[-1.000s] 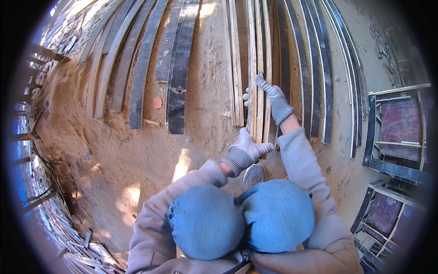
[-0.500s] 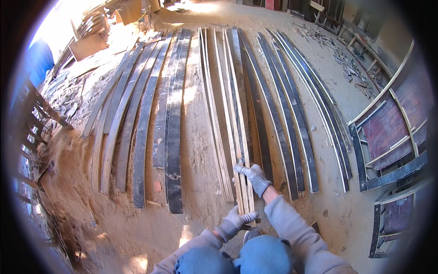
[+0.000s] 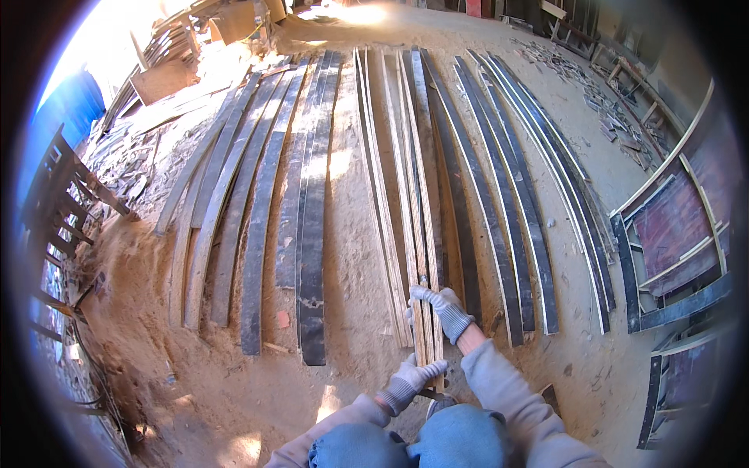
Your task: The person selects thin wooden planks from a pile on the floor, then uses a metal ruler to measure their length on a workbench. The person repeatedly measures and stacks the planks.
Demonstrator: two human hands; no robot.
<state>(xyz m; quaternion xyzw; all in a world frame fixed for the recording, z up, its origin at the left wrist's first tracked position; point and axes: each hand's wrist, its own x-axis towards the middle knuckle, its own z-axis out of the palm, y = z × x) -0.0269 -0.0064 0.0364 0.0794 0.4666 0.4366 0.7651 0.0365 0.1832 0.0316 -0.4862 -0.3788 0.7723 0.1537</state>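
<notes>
Several long plywood strips (image 3: pixel 407 179) stand on edge side by side, their pale layered edges upward. At the near end my left hand (image 3: pixel 415 377), in a light grey glove, is wrapped round these strips. A little farther along, my right hand (image 3: pixel 442 309), gloved alike, grips across the top of the same bundle. A small dark thing beneath my left hand is too unclear to name. Just left of the bundle lie other pale-edged strips (image 3: pixel 382 234). To its right a dark-faced strip (image 3: pixel 463 249) lies on the ground.
Dark-faced strips (image 3: pixel 314 288) lie lengthwise to the left, and more strips (image 3: pixel 511 187) to the right. Wooden frames (image 3: pixel 675 234) stand at the right edge. A slatted wooden piece (image 3: pixel 66 183) stands at the left. Wood scraps (image 3: pixel 601 105) litter the far right.
The view has turned slightly left, so everything sits farther right. Both hands keep their hold on the plywood strips, nearly in the same places.
</notes>
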